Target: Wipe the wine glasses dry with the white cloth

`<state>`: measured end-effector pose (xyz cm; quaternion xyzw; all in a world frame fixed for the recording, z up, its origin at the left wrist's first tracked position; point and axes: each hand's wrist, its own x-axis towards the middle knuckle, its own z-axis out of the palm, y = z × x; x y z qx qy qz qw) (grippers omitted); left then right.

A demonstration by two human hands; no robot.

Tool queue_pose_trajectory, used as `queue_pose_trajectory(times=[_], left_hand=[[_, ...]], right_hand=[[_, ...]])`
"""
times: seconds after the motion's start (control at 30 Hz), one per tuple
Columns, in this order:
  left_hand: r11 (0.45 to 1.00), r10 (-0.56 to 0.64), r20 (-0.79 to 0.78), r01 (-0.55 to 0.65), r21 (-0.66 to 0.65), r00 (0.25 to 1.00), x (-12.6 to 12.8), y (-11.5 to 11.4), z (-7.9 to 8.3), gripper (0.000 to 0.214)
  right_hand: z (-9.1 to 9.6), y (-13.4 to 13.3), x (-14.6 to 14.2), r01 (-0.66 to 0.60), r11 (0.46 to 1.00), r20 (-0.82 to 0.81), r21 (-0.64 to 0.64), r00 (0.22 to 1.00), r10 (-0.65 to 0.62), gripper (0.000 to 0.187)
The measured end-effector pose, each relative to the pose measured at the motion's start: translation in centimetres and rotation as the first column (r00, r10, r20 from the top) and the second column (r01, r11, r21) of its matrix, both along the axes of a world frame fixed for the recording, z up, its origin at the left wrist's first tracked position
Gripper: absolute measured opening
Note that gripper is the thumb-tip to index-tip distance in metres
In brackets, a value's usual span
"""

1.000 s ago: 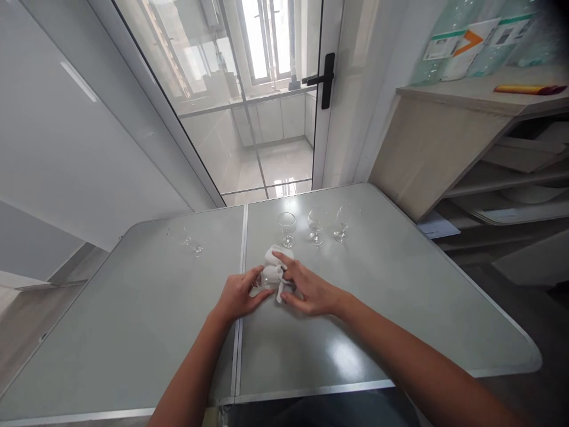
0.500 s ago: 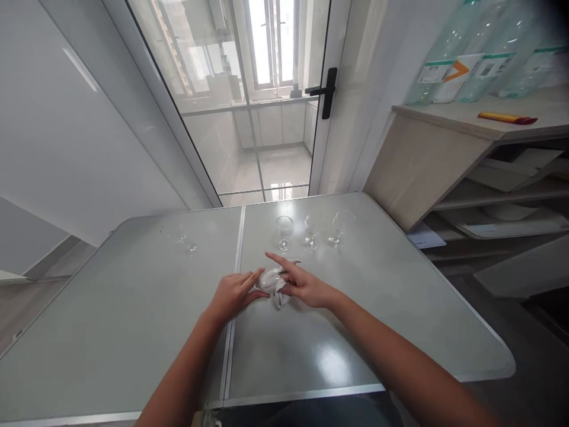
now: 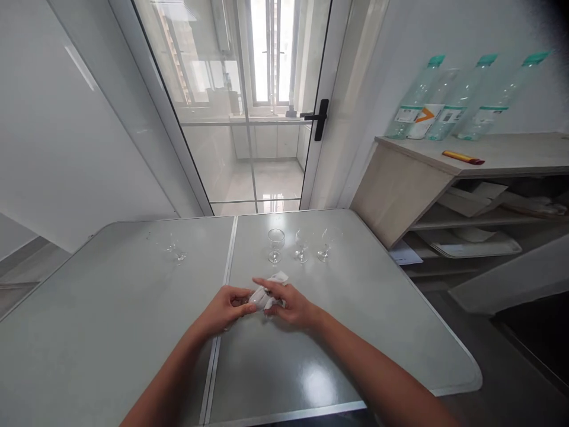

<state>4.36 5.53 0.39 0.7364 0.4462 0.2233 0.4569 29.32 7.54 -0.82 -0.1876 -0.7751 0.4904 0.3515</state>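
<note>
Both of my hands meet over the middle of the grey table [image 3: 355, 308]. My left hand [image 3: 224, 308] pinches a small stemmed glass [image 3: 254, 300] that is mostly hidden by a white cloth [image 3: 271, 290]. My right hand [image 3: 288, 302] is closed on that cloth and presses it round the glass. Beyond my hands, three clear stemmed glasses stand in a row: one [image 3: 275, 243], a second [image 3: 302, 244] and a third [image 3: 325, 243]. A further glass [image 3: 175, 249] stands alone at the far left.
A metal seam [image 3: 220, 332] splits the table top. Behind the table is a glass door with a black handle [image 3: 317, 118]. At the right a wooden shelf unit [image 3: 444, 178] carries three plastic bottles [image 3: 460, 98] and a yellow-red pen [image 3: 462, 157].
The view has tilted up, so the hands and glasses sit lower in the frame. My right forefinger, stretched out before, has curled down onto the cloth; the left hand has stayed on the glass.
</note>
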Motion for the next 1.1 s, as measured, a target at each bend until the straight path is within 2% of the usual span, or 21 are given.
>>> queue_pose_trajectory(times=[0.03,0.07,0.1,0.17,0.23,0.3,0.37,0.43,0.53,0.6,0.7,0.73,0.8,0.87,0.93,0.97,1.0,1.03,1.1], left_hand=[[0.979,0.061,-0.05,-0.05,0.199,0.997,0.1,0.0,-0.6,0.045],[0.916,0.131,-0.096,-0.084,0.392,0.987,0.2,0.1,-1.2,0.047],[0.828,0.193,-0.138,-0.086,0.554,0.971,0.3,0.1,-1.9,0.051],[0.64,0.277,-0.2,-0.024,0.768,0.94,0.4,0.3,-3.1,0.051],[0.499,0.315,-0.234,0.049,0.865,0.92,0.3,0.5,-4.0,0.048],[0.441,0.313,-0.252,0.095,0.892,0.916,0.2,0.8,-4.4,0.047],[0.454,0.277,-0.272,0.124,0.882,0.921,-0.1,0.9,-4.4,0.048],[0.489,0.238,-0.286,0.14,0.861,0.928,-0.4,0.9,-4.3,0.049],[0.529,0.204,-0.275,0.13,0.838,0.94,-0.9,0.9,-4.4,0.049],[0.537,0.195,-0.25,0.11,0.836,0.948,-1.2,1.1,-4.7,0.049],[0.531,0.2,-0.253,0.112,0.84,0.947,-1.2,1.3,-5.2,0.05],[0.534,0.211,-0.276,0.126,0.836,0.938,-1.1,1.3,-5.3,0.049],[0.549,0.238,-0.341,0.163,0.82,0.909,-0.8,1.2,-5.2,0.05],[0.573,0.24,-0.399,0.203,0.794,0.885,-0.4,0.8,-4.7,0.051],[0.608,0.204,-0.415,0.218,0.764,0.887,0.0,0.4,-4.0,0.051],[0.637,0.179,-0.401,0.205,0.743,0.899,0.0,0.2,-3.5,0.05],[0.678,0.15,-0.371,0.177,0.713,0.916,0.0,0.1,-3.0,0.05],[0.734,0.111,-0.333,0.149,0.663,0.937,-0.1,0.0,-2.5,0.049],[0.871,-0.012,-0.238,0.127,0.474,0.971,-0.7,-0.1,-1.3,0.049]], right_hand=[[-0.3,0.1,-0.1,0.024,0.991,-0.058,-0.135,0.998,-0.032,0.066],[-0.5,0.3,-0.1,0.021,0.965,-0.111,-0.26,0.993,-0.051,0.073],[-0.7,0.4,-0.1,0.0,0.934,-0.154,-0.359,0.986,-0.059,0.08],[-1.1,0.8,-0.1,-0.042,0.887,-0.206,-0.461,0.977,-0.061,0.09],[-1.5,1.0,-0.1,-0.034,0.895,-0.19,-0.445,0.98,-0.057,0.089],[-1.9,0.9,-0.2,0.034,0.948,-0.103,-0.315,0.992,-0.07,0.079],[-2.2,0.7,-0.4,0.098,0.99,0.011,-0.102,0.995,-0.097,0.074],[-2.4,0.3,-0.6,0.112,0.99,0.09,0.087,0.989,-0.12,0.071],[-2.3,-0.3,-1.0,0.084,0.965,0.168,0.247,0.977,-0.128,0.062],[-2.0,-0.6,-1.1,0.081,0.954,0.204,0.288,0.968,-0.143,0.058],[-1.9,-0.9,-1.6,0.137,0.964,0.183,0.226,0.966,-0.18,0.053],[-2.0,-1.0,-1.8,0.169,0.974,0.147,0.153,0.971,-0.191,0.051],[-2.5,-1.1,-2.4,0.247,0.965,0.03,-0.088,0.969,-0.245,0.055],[-3.2,-1.2,-3.0,0.297,0.878,-0.095,-0.375,0.93,-0.355,0.064],[-3.6,-1.5,-3.2,0.315,0.781,-0.155,-0.54,0.875,-0.46,0.07],[-3.7,-1.7,-3.2,0.324,0.766,-0.154,-0.555,0.865,-0.477,0.071],[-3.6,-1.9,-3.0,0.34,0.779,-0.133,-0.528,0.872,-0.471,0.071],[-3.4,-2.3,-2.8,0.36,0.812,-0.093,-0.459,0.89,-0.447,0.072],[-2.7,-3.2,-2.3,0.368,0.905,0.029,-0.212,0.928,-0.37,0.073]])
